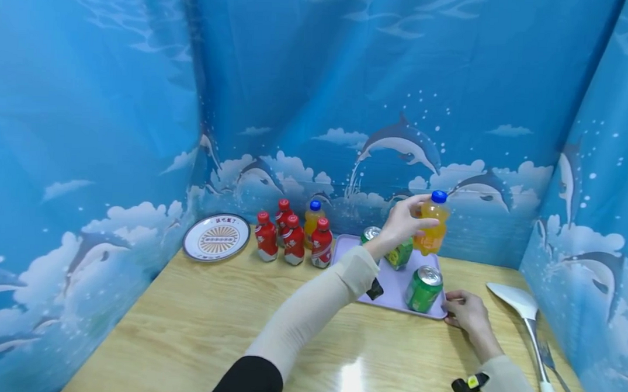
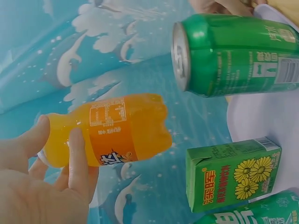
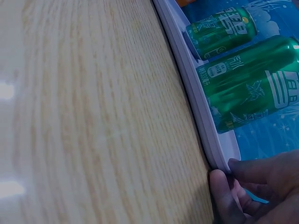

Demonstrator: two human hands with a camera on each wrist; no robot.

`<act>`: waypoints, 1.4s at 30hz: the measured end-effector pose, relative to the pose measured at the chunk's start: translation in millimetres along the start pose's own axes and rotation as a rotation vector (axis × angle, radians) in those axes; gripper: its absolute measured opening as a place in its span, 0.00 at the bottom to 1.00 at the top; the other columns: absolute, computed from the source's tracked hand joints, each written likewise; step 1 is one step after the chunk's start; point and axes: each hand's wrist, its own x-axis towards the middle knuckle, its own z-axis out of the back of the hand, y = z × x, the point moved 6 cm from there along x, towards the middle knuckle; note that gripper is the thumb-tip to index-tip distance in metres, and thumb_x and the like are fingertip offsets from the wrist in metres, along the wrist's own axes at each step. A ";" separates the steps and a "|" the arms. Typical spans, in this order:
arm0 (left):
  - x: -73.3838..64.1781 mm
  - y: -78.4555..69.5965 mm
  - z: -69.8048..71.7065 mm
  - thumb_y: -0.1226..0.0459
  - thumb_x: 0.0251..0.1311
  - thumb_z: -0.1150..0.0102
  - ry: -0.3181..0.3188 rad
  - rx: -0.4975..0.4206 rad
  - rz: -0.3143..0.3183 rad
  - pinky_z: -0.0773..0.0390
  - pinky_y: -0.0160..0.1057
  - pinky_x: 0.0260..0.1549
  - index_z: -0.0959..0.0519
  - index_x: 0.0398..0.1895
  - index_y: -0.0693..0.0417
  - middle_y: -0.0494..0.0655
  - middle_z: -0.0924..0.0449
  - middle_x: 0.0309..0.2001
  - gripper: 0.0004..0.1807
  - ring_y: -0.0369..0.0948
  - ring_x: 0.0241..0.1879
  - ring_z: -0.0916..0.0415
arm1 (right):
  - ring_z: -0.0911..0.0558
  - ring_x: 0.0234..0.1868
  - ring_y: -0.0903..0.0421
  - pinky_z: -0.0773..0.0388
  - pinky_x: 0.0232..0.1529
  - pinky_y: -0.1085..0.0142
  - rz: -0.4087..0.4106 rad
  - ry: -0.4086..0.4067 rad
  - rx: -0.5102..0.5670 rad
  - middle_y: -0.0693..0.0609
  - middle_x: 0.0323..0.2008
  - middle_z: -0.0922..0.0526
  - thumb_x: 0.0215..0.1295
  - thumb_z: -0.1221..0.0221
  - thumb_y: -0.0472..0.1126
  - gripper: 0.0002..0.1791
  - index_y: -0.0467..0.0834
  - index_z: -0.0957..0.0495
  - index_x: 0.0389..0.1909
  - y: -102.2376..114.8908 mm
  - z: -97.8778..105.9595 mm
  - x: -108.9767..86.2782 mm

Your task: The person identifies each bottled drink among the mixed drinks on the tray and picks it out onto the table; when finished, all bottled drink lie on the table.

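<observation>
My left hand (image 1: 399, 223) grips an orange soda bottle (image 1: 432, 229) with a blue cap by its upper part. The bottle is held upright, in the air over the back right of a lilac tray (image 1: 389, 287). In the left wrist view the thumb and fingers (image 2: 77, 163) wrap around the bottle's (image 2: 133, 128) neck end. My right hand (image 1: 465, 311) pinches the tray's front right corner between thumb and fingers, as the right wrist view also shows. On the tray stand a green soda can (image 1: 423, 293), a green drink carton (image 2: 233, 175) and another green can (image 1: 370, 233), partly hidden by the left arm.
Left of the tray stand several red bottles (image 1: 293, 242) and one more orange bottle (image 1: 313, 219). A white patterned plate (image 1: 216, 238) leans at the back left. On the right lie a spatula (image 1: 525, 304) and a fork (image 1: 554, 367). Blue dolphin curtains (image 1: 318, 91) enclose the wooden table (image 1: 198, 325).
</observation>
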 end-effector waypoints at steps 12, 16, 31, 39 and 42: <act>-13.3 -8.6 25.7 0.63 0.72 0.35 0.203 -0.195 0.001 0.10 0.44 0.51 0.31 0.78 0.38 0.49 0.23 0.72 0.33 0.38 0.59 0.18 | 0.17 0.32 0.62 0.12 0.33 0.69 -0.006 -0.002 -0.005 0.44 0.39 0.17 0.73 0.40 0.32 0.25 0.25 0.31 0.65 -0.4 1.1 -0.9; -19.9 -14.0 35.3 0.64 0.73 0.37 0.243 -0.187 -0.015 0.11 0.46 0.54 0.33 0.79 0.40 0.50 0.25 0.74 0.33 0.40 0.63 0.19 | 0.17 0.32 0.63 0.12 0.33 0.69 -0.005 -0.004 -0.003 0.44 0.40 0.17 0.73 0.41 0.33 0.25 0.25 0.31 0.66 -1.2 2.6 1.3; -54.3 -12.8 86.1 0.66 0.74 0.39 0.287 -0.126 -0.088 0.11 0.49 0.55 0.33 0.78 0.44 0.53 0.27 0.75 0.31 0.48 0.68 0.22 | 0.16 0.33 0.64 0.10 0.35 0.68 0.008 0.003 -0.014 0.45 0.38 0.17 0.73 0.40 0.33 0.27 0.24 0.32 0.67 -1.5 2.0 2.9; -78.1 -3.2 118.9 0.66 0.73 0.38 0.293 -0.118 -0.049 0.11 0.50 0.54 0.31 0.76 0.43 0.51 0.25 0.73 0.31 0.48 0.66 0.21 | 0.16 0.34 0.63 0.10 0.36 0.68 -0.004 0.006 -0.021 0.42 0.41 0.18 0.73 0.40 0.34 0.27 0.25 0.32 0.67 -0.2 1.4 2.1; -88.3 3.2 131.3 0.66 0.72 0.37 0.296 -0.111 -0.029 0.11 0.51 0.53 0.30 0.75 0.44 0.52 0.23 0.71 0.30 0.49 0.63 0.19 | 0.16 0.35 0.62 0.10 0.36 0.68 -0.010 0.009 -0.024 0.41 0.42 0.18 0.73 0.41 0.34 0.27 0.25 0.32 0.68 -1.1 2.0 1.9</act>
